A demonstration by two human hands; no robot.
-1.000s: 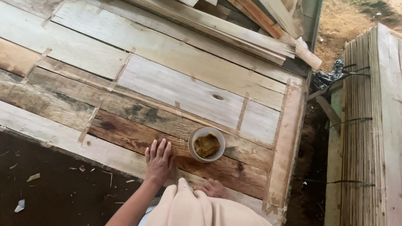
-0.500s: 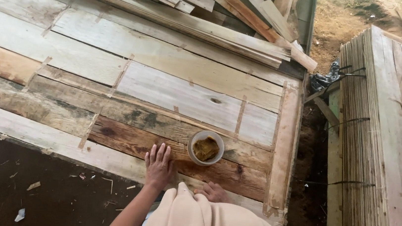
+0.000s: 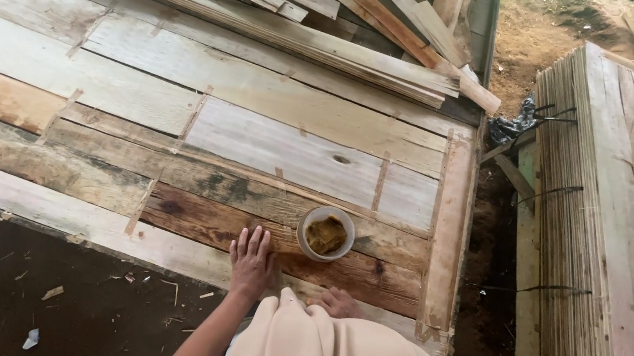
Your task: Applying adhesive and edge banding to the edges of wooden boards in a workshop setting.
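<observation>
My left hand [image 3: 251, 257] lies flat, fingers apart, on a dark brown plank of a large wooden board panel [image 3: 204, 135] and holds nothing. Just right of it stands a small round cup [image 3: 325, 234] with brown stuff inside. My right hand [image 3: 334, 303] rests on the panel's near edge, partly hidden behind my beige clothed knee [image 3: 330, 352]; its fingers look loosely curled and I see nothing in it.
Loose planks and slats [image 3: 311, 12] are piled across the far side of the panel. A bundled stack of thin strips and boards [image 3: 602, 231] stands at the right, past a dirt gap [image 3: 492, 267]. Dark ground with wood chips [image 3: 45, 299] lies at the lower left.
Both hands and the cup stay in place on the boards. Only the view has shifted slightly.
</observation>
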